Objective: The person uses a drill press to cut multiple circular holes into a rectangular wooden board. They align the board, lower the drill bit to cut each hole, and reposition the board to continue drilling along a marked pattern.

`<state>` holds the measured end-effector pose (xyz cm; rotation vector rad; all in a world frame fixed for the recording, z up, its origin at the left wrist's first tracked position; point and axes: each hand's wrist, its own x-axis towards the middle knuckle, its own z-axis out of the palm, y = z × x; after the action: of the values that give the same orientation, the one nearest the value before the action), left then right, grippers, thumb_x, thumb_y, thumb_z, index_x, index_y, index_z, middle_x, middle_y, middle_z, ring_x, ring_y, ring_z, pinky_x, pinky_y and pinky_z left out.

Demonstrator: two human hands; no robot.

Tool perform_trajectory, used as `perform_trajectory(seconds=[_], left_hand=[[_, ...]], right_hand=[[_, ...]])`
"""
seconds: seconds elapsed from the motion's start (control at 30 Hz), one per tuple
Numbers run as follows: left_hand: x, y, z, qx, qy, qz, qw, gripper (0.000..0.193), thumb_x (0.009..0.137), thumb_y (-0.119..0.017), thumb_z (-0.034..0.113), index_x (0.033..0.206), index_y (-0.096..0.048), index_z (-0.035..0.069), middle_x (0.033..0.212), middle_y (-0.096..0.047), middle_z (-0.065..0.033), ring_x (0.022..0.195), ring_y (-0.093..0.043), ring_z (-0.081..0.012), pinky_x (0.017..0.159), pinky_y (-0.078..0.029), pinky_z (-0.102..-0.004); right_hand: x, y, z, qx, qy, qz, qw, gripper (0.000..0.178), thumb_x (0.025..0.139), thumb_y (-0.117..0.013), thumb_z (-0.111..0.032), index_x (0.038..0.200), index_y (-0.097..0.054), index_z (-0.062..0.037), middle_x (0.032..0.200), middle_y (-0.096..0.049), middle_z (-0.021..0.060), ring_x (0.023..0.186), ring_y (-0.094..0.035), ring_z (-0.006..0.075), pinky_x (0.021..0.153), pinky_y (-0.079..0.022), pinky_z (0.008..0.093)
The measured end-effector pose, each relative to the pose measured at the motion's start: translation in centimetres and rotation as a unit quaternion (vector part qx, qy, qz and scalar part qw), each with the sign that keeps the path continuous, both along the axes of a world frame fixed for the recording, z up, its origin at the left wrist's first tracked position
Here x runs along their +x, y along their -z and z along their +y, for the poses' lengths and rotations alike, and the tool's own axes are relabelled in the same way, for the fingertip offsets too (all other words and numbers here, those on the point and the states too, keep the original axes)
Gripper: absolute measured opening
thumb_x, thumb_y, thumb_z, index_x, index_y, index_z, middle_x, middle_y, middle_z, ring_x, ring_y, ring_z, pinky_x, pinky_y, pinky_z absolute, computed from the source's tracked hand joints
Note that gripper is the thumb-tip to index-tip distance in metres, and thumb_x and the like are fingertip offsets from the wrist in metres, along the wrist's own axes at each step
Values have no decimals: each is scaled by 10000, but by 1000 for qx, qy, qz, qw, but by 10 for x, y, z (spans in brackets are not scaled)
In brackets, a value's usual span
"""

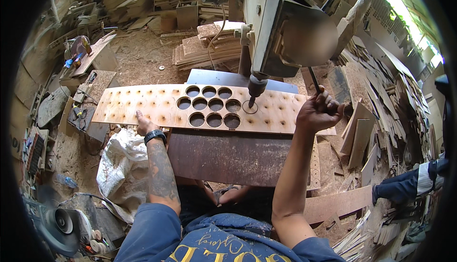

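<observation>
A long plywood board (162,102) lies across the drill press table, its metal plate (219,77) showing along the far side. Several round holes are cut through the board's middle, and rows of small dark marks dot the rest. My left hand (144,123) grips the near edge of the board, thumb on top, its other fingers hidden underneath. Closed round the black drill press lever (314,81) is my right hand (320,113), raised at the board's right part. Under the chuck (257,86), the bit's tip meets the board inside a thin dark ring, just right of the holes.
A dark brown wooden surface (228,155) stands between my body and the board. Stacked boards (204,50) lie behind the press, and offcuts (359,140) lean at the right. A white sack (121,162) sits near my left forearm. Another person's leg (404,183) shows at right.
</observation>
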<state>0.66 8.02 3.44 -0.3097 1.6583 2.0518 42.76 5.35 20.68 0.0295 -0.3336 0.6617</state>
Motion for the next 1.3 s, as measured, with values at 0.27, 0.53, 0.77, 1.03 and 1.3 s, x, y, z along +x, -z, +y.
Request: perform_trajectory(seconds=[0.27,0.53,0.77,1.03,1.3], left_hand=[[-1,10,3,9,-21,5,1000,594,826,-689,378,1059,-596,-161,1077,-644,-200,882,-663,-296,764,-573,-383],[-3,17,4,87,-12,5,996,571,843,-675,356,1078,-592,-158,1104,-636,-189,891,-660,-276,762,-573,-377],[0,17,4,55,-27,-2,998,563,851,-664,342,1090,-576,-160,1105,-630,-195,896,-662,-289,759,-579,-385],[-23,25,11,-7,16,6,1000,581,830,-686,364,1098,-571,-139,1089,-630,-196,862,-666,-300,731,-586,-409],[-135,67,-1,85,87,22,992,560,894,-587,393,1245,-520,-38,1201,-576,-147,1014,-611,-281,843,-536,-443]], right_hand=[[-5,-24,-4,1,81,-131,988,435,969,-344,-261,564,-241,-139,516,-157,-7,512,-194,144,721,-383,361],[-6,-42,-1,6,106,-172,979,441,976,-355,-281,576,-233,-141,522,-151,-20,485,-157,130,656,-357,352],[-6,-64,4,-32,134,-204,969,437,961,-375,-298,576,-231,-150,513,-154,-23,468,-151,123,577,-315,342],[21,-188,70,-190,109,-394,892,264,875,-469,-188,652,-355,-107,523,-249,-8,399,-288,126,399,-274,315],[18,-224,151,-352,52,-435,827,247,889,-458,-193,665,-359,-161,535,-239,-47,397,-223,77,376,-206,263]])
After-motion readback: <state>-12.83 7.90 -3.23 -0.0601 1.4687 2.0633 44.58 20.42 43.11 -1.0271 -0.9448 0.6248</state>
